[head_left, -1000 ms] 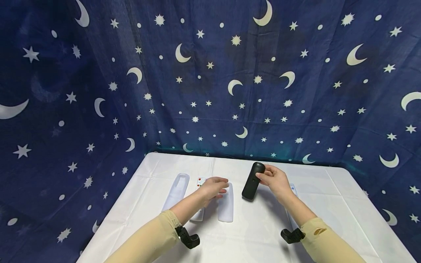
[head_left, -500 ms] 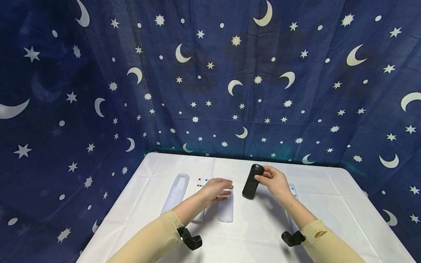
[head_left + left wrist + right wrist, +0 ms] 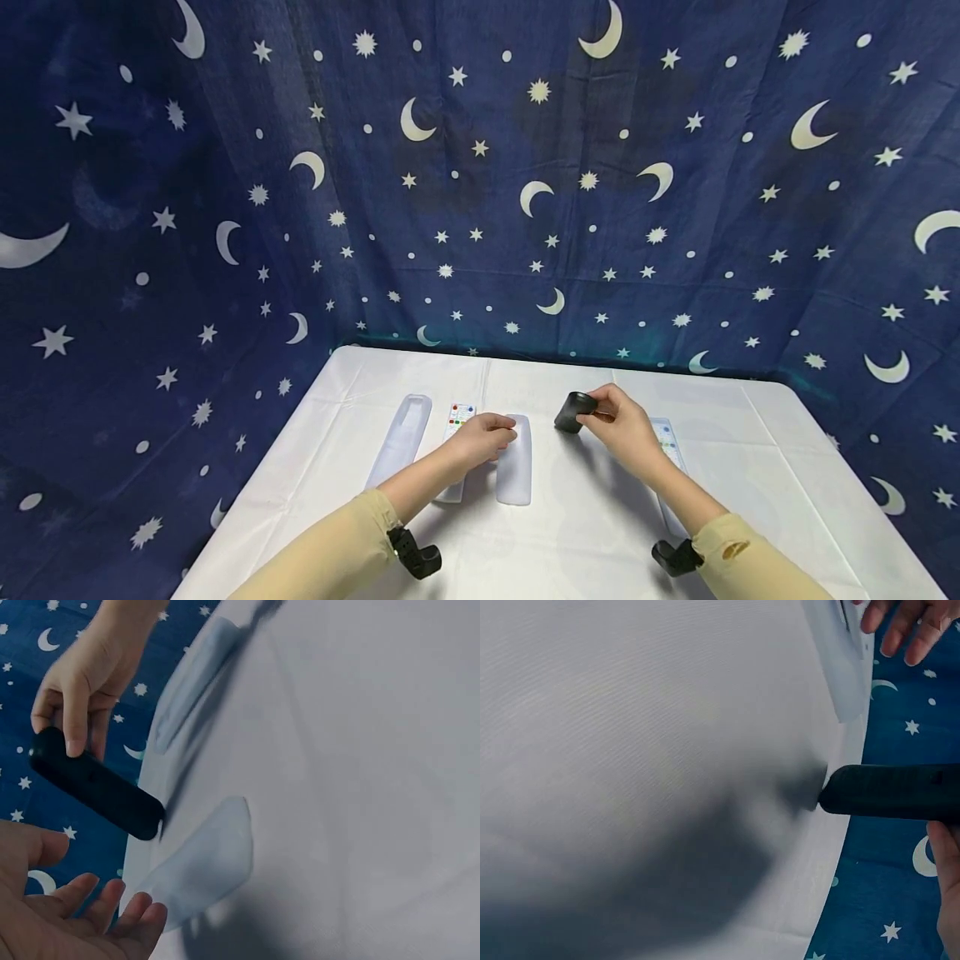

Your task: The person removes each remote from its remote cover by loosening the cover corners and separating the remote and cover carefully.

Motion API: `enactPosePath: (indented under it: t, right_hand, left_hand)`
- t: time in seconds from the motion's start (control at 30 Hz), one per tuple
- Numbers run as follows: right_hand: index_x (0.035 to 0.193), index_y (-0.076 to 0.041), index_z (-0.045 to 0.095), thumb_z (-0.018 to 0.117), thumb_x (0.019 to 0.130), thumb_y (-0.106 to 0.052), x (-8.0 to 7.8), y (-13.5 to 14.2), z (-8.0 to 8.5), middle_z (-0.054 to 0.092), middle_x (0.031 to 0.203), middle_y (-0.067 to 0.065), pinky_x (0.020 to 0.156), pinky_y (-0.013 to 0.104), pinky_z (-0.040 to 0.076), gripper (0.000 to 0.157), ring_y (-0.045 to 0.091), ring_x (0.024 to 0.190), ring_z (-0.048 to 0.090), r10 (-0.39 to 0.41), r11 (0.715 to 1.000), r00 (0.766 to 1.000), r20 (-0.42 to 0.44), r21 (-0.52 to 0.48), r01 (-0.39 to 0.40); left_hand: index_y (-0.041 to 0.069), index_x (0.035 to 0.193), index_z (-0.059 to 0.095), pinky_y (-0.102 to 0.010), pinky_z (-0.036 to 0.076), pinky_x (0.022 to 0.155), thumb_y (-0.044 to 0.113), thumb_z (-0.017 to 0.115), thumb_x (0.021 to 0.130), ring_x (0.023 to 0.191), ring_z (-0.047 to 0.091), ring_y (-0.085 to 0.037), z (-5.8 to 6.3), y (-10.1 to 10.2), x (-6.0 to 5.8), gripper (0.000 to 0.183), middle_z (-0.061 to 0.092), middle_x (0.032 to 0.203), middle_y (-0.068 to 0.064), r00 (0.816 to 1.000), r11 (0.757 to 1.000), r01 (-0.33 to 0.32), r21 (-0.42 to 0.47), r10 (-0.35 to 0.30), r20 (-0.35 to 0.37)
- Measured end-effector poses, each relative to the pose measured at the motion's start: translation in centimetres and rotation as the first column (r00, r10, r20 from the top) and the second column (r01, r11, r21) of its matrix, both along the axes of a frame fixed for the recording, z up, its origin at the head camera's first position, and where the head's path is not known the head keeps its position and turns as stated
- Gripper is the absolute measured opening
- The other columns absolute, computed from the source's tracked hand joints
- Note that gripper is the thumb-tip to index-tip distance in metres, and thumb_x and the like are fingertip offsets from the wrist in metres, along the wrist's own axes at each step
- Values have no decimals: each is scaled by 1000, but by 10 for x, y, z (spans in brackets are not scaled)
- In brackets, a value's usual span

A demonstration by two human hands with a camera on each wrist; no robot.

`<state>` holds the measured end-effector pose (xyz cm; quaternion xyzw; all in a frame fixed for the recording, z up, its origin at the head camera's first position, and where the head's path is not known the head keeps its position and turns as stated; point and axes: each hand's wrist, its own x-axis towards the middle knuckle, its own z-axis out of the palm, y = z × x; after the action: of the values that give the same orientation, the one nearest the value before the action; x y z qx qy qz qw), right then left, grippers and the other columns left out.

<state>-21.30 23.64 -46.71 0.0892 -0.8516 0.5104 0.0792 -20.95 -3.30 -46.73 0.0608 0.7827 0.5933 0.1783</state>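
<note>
My right hand [image 3: 618,425] pinches a black remote control [image 3: 576,411] by its side, holding it tilted above the table. In the left wrist view the remote's [image 3: 97,787] long body slants, with thumb and fingers at its upper end. The left hand [image 3: 483,440] hovers beside a translucent whitish remote cover [image 3: 514,475]; its fingers [image 3: 105,900] are loosely bent with nothing between them. Partly under the left forearm lies a white remote control [image 3: 459,417] with coloured buttons. A second translucent cover [image 3: 401,437] lies farther left.
Another pale remote control [image 3: 666,437] with coloured buttons lies to the right, partly hidden by the right forearm. All of this is on a white-covered table [image 3: 600,533]. A dark blue curtain [image 3: 495,217] with moons and stars hangs behind the table.
The right hand has lowered slightly and tipped the black remote control, so it looks shorter from the head. The left hand has shifted a little left, its fingers drawing closer together.
</note>
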Motion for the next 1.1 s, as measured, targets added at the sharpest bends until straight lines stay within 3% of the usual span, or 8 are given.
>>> enactPosePath:
  t: [0.1, 0.27, 0.4, 0.53, 0.67, 0.8, 0.97, 1.1]
  right_hand:
    - [116, -9, 62, 78, 90, -5, 6, -1, -3, 74, 115, 10, 89, 37, 58, 30, 32, 109, 69, 27, 997, 998, -62, 80, -22]
    - [122, -14, 65, 82, 87, -4, 11, -2, -14, 75, 115, 4, 87, 46, 58, 40, 26, 105, 72, 75, 968, 971, -228, 250, -16]
    - [129, -16, 70, 85, 83, -5, 13, 1, -24, 74, 120, -1, 87, 46, 58, 50, 22, 108, 71, 150, 926, 919, -364, 378, -1]
    - [126, -19, 74, 88, 79, -6, 14, 4, -31, 73, 121, -6, 89, 41, 57, 51, 17, 111, 68, 249, 893, 863, -440, 449, -29]
    - [125, -17, 75, 89, 76, -3, 19, 6, -38, 73, 120, -4, 91, 40, 57, 53, 18, 110, 68, 350, 858, 808, -474, 508, -74]
    - [124, -10, 73, 87, 76, 0, 27, 10, -43, 71, 124, 5, 93, 43, 56, 51, 25, 115, 67, 472, 780, 760, -447, 613, -125]
    - [122, -8, 71, 86, 76, -2, 35, 13, -50, 68, 130, 11, 94, 43, 56, 49, 28, 119, 65, 554, 680, 748, -366, 717, -152]
    - [120, -9, 71, 87, 74, -2, 38, 15, -56, 67, 130, 12, 94, 42, 57, 49, 29, 119, 65, 585, 645, 725, -363, 750, -145]
  left_hand:
    - [-3, 134, 60, -50, 53, 97, 20, 64, 99, 119, 61, -36, -3, -4, 3, 42, 64, 129, -19, 991, 995, 45, -89, -56, -125]
    - [-3, 134, 60, -50, 51, 98, 20, 63, 100, 120, 61, -36, -8, -14, 6, 41, 64, 132, -20, 951, 975, 109, -195, -159, -263]
    - [-3, 134, 60, -52, 50, 99, 18, 62, 100, 121, 60, -38, -11, -21, 7, 40, 62, 133, -20, 939, 967, 130, -217, -191, -288]
    - [-2, 134, 60, -52, 50, 99, 17, 62, 100, 120, 60, -37, -15, -26, 7, 39, 62, 134, -20, 937, 966, 134, -223, -197, -290]
    - [-2, 134, 60, -51, 50, 100, 18, 62, 101, 119, 61, -35, -17, -27, 8, 39, 63, 134, -19, 934, 963, 139, -230, -205, -294]
    - [1, 136, 60, -50, 49, 101, 19, 61, 102, 121, 61, -34, -17, -25, 9, 39, 63, 135, -16, 932, 959, 146, -244, -216, -291]
    - [1, 136, 60, -49, 50, 101, 19, 61, 102, 122, 60, -33, -16, -22, 11, 38, 63, 135, -16, 929, 956, 165, -241, -233, -287]
    - [2, 135, 61, -47, 51, 99, 19, 61, 102, 120, 61, -31, -16, -19, 11, 37, 63, 134, -15, 925, 954, 179, -242, -247, -289]
